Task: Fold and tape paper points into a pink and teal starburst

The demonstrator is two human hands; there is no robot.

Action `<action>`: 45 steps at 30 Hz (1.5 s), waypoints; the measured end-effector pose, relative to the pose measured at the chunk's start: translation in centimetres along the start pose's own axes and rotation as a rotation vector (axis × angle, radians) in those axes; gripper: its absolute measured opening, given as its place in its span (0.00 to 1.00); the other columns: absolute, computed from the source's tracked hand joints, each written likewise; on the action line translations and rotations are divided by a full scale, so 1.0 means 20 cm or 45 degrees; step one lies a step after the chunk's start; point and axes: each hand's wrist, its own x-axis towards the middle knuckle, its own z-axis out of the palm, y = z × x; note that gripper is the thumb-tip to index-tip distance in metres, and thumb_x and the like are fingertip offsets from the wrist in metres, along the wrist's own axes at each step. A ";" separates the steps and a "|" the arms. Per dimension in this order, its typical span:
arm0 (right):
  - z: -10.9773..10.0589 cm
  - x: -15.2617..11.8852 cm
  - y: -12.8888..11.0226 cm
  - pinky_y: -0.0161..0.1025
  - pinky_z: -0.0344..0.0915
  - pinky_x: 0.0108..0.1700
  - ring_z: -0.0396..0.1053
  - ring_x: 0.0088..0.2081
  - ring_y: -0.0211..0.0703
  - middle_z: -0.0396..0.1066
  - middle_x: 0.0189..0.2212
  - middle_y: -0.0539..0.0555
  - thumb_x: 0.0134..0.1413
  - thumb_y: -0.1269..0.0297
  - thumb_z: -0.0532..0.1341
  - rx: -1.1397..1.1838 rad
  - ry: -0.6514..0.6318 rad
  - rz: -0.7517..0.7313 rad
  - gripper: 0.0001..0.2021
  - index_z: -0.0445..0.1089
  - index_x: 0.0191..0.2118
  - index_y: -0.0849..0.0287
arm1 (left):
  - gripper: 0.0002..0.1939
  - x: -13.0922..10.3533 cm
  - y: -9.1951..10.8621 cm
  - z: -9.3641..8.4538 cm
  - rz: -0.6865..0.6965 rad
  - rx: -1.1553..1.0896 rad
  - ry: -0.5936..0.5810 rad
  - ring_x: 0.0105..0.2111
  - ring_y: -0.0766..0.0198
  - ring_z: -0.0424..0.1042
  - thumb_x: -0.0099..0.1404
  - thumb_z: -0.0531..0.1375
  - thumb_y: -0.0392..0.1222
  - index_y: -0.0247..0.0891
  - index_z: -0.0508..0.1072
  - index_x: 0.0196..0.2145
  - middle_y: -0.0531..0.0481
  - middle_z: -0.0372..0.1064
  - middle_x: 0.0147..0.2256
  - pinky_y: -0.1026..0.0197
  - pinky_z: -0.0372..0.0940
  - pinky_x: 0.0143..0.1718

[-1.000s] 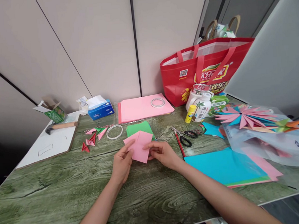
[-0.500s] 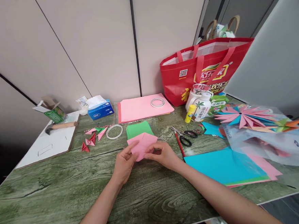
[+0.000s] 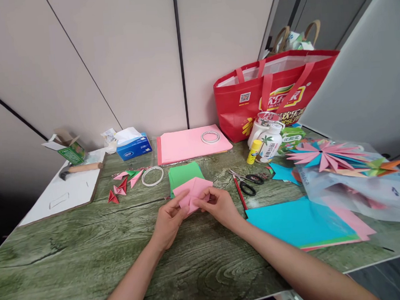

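Observation:
A sheet of pink paper (image 3: 196, 187) with folds and creases is held between both hands above the table. My left hand (image 3: 168, 218) pinches its left and lower edge, thumb on top. On the other side my right hand (image 3: 219, 205) grips the right part, with thumb and fingers closed on the paper. Just behind lies a stack of green paper squares (image 3: 185, 172), partly covered by the pink sheet. Small folded paper pieces (image 3: 121, 186) in red, pink and green rest to the left, beside a roll of tape (image 3: 152, 176).
Scissors (image 3: 248, 185) and a red pencil (image 3: 240, 193) lie right of the hands, near blue paper sheets (image 3: 297, 223). Behind stand a glue stick (image 3: 254, 152), a white jar (image 3: 270, 142) and a red bag (image 3: 238, 113). A hammer (image 3: 81, 168) lies on a white board (image 3: 76, 190) at left.
The pink paper has shifted slightly right and tilted a little in my hands. Both hands keep their hold; the right fingers have moved a little along the paper.

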 end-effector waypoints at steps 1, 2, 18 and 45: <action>0.00 0.00 0.00 0.33 0.59 0.25 0.63 0.20 0.36 0.65 0.18 0.48 0.40 0.60 0.63 -0.011 0.009 -0.007 0.10 0.65 0.23 0.60 | 0.27 0.00 0.00 0.00 -0.004 -0.009 0.001 0.27 0.68 0.65 0.48 0.64 0.40 0.38 0.68 0.47 0.53 0.69 0.25 0.65 0.61 0.33; 0.00 0.00 0.00 0.33 0.59 0.24 0.63 0.20 0.36 0.65 0.18 0.48 0.40 0.60 0.63 -0.025 0.017 -0.013 0.10 0.65 0.22 0.60 | 0.27 0.00 0.01 0.01 -0.011 -0.020 -0.004 0.28 0.68 0.66 0.48 0.64 0.40 0.38 0.68 0.47 0.52 0.70 0.27 0.65 0.61 0.34; 0.01 0.00 0.01 0.32 0.59 0.21 0.64 0.17 0.36 0.64 0.18 0.47 0.39 0.58 0.64 0.008 0.066 0.026 0.11 0.64 0.24 0.59 | 0.28 0.01 -0.04 -0.03 0.041 0.180 0.006 0.19 0.75 0.57 0.49 0.63 0.41 0.36 0.66 0.49 0.58 0.60 0.19 0.70 0.53 0.23; 0.01 0.00 0.01 0.32 0.58 0.20 0.63 0.17 0.35 0.63 0.18 0.46 0.39 0.58 0.63 0.025 0.072 0.015 0.11 0.63 0.24 0.59 | 0.18 0.00 -0.02 -0.02 0.070 0.345 -0.076 0.35 0.61 0.70 0.52 0.61 0.39 0.35 0.72 0.42 0.46 0.73 0.37 0.62 0.62 0.38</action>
